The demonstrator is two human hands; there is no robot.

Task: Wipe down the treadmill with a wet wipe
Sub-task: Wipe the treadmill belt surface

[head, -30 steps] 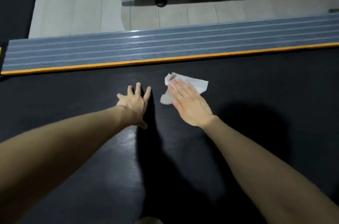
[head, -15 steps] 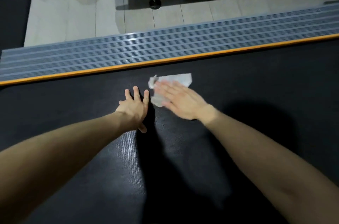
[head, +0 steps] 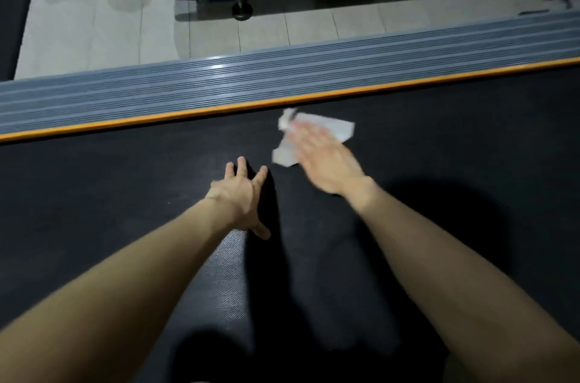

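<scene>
A person's right hand (head: pixel 326 163), grip flat with fingers straight, presses a crumpled white wipe (head: pixel 340 129) onto the pebbled black treadmill belt (head: pixel 125 194) just beside its orange edge strip (head: pixel 188 114), while the left hand (head: pixel 241 197) lies splayed open farther from that strip.

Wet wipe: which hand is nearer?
Right. The right hand lies flat on the wet wipe, pressing it to the treadmill belt. The left hand rests on the belt to the wipe's left, not touching it.

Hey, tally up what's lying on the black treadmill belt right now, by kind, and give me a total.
Hands: 2, left hand and right hand, both flat
Wet wipe: 1, under the right hand
Total: 3
</scene>
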